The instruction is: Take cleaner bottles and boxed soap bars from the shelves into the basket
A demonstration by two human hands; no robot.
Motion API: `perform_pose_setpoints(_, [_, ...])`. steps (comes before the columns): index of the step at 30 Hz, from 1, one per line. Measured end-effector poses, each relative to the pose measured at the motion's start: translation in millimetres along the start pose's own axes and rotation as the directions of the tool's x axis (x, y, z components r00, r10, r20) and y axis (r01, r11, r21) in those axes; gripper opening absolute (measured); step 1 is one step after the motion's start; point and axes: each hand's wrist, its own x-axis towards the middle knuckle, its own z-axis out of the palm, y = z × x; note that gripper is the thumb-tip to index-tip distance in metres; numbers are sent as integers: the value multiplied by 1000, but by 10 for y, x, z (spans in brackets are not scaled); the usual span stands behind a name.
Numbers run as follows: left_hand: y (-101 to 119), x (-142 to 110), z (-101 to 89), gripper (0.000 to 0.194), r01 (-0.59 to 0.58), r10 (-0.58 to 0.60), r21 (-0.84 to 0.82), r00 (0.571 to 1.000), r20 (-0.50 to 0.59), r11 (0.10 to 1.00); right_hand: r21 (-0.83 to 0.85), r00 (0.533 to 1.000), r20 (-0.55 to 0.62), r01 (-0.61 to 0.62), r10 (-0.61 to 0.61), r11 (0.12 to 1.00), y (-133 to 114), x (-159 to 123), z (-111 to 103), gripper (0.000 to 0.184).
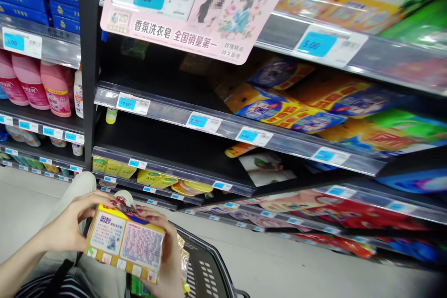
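Note:
Both hands hold a yellow pack of soap (124,242) with printed labels on its face, low at the left of the head view. My left hand (68,226) grips its left end with fingers curled over the top edge. At the right end, my right hand (167,256) wraps its fingers round the pack from behind. The pack hangs just above a dark plastic shopping basket (206,267).
Dark store shelves (195,125) with blue price tags run across the view, holding yellow and blue detergent bags (289,107) at right, pink bottles (52,86) at left and yellow AXE packs (115,167) low down. A pink promotional sign (188,9) hangs above. Grey floor lies below.

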Motion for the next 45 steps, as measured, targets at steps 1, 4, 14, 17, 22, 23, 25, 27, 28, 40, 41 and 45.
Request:
perform_pose_setpoints(1, [1, 2, 1, 63, -9, 9, -1, 1000, 0, 1000, -2, 1000, 3, 5, -5, 1000, -1, 8, 7, 55])
perform_pose_setpoints(4, [31, 17, 7, 61, -12, 12, -13, 1000, 0, 1000, -12, 1000, 3, 7, -7, 1000, 0, 30, 21, 54])
perform_pose_setpoints(14, [28, 6, -11, 65, -23, 24, -26, 1000, 10, 999, -12, 1000, 5, 31, -31, 999, 20, 3, 38, 57])
perform_pose_setpoints(17, [7, 11, -2, 66, -37, 37, -25, 999, 4, 999, -10, 1000, 3, 20, -20, 1000, 36, -12, 36, 58])
perform_pose_setpoints(22, [20, 18, 7, 64, -49, 49, -30, 999, 0, 998, -5, 1000, 15, 8, -8, 1000, -7, -12, 29, 57])
perform_pose_setpoints(23, [27, 14, 6, 63, -49, 49, -21, 999, 0, 999, -5, 1000, 19, 9, -9, 1000, -18, -10, 32, 56])
perform_pose_setpoints(25, [36, 5, 0, 62, -54, 54, -11, 999, 2, 998, 0, 1000, 22, 15, -15, 1000, -34, -6, 40, 55])
perform_pose_setpoints(27, [39, -6, -7, 63, -69, 69, -16, 998, 2, 997, 7, 1000, 20, 22, -22, 1000, -39, -4, 48, 56])
perform_pose_setpoints(28, [38, -11, -11, 64, -72, 72, -17, 997, 3, 997, 8, 1000, 18, 21, -22, 1000, -39, -4, 52, 56])
perform_pose_setpoints(40, [73, -44, -9, 62, -51, 52, -22, 998, 19, 998, 12, 1000, 10, 3, -3, 1000, -85, 3, 94, 55])
perform_pose_setpoints(41, [77, -40, -7, 62, -50, 51, -26, 999, 20, 998, 10, 1000, 6, 2, -2, 1000, -85, 3, 92, 55])
perform_pose_setpoints(45, [76, -31, 1, 64, -49, 50, -44, 998, 27, 998, 6, 1000, -7, -14, 14, 1000, -79, -1, 79, 56])
